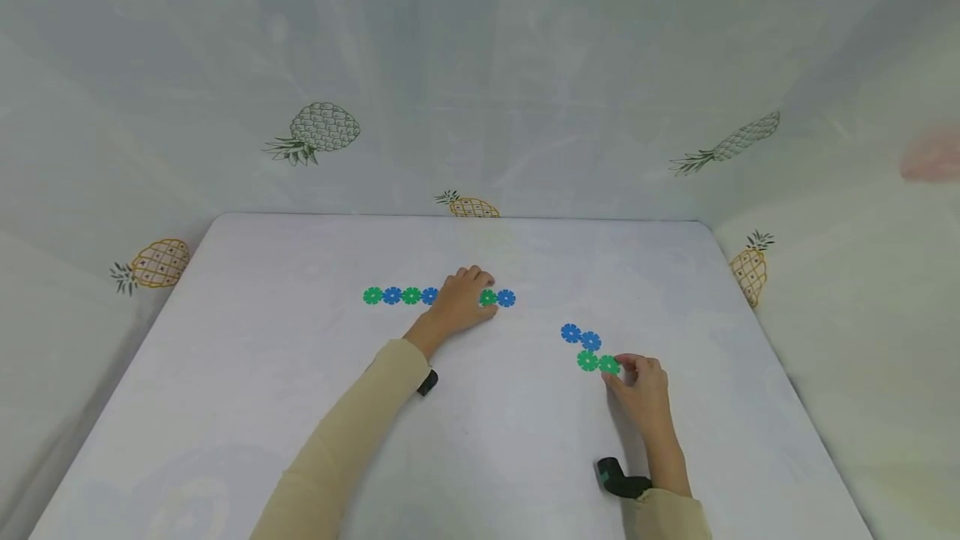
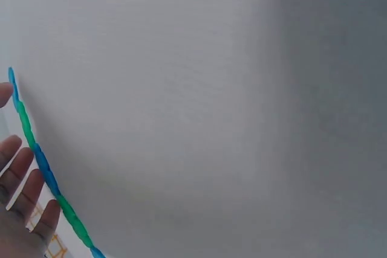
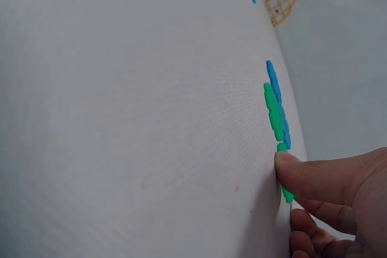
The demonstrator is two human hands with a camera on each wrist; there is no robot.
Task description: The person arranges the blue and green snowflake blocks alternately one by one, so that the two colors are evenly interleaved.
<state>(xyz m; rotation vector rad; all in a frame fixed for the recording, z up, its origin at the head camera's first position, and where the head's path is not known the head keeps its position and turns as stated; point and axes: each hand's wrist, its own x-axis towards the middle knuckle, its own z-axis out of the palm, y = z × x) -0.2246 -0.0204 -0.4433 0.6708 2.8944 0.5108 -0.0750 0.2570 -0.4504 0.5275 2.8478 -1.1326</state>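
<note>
A straight row of flower-shaped notched discs, green and blue by turns, lies across the table, from a green disc (image 1: 372, 296) on the left to a blue disc (image 1: 506, 298) on the right. My left hand (image 1: 459, 298) lies over the row and hides part of it. Its thumb and forefinger are spread on either side of a green disc (image 1: 487, 297); in the left wrist view the fingers (image 2: 31, 197) extend along the row's edge. My right hand (image 1: 641, 394) pinches another green disc (image 1: 609, 365) at its edge between thumb and forefinger.
Left of the pinched disc lies another green disc (image 1: 587, 361). Two blue discs (image 1: 571, 333) sit just beyond it. The white table (image 1: 480, 440) meets a pineapple-printed cloth (image 1: 480, 107) at its far edge. Dark wrist cameras (image 1: 622, 480) are worn on both wrists.
</note>
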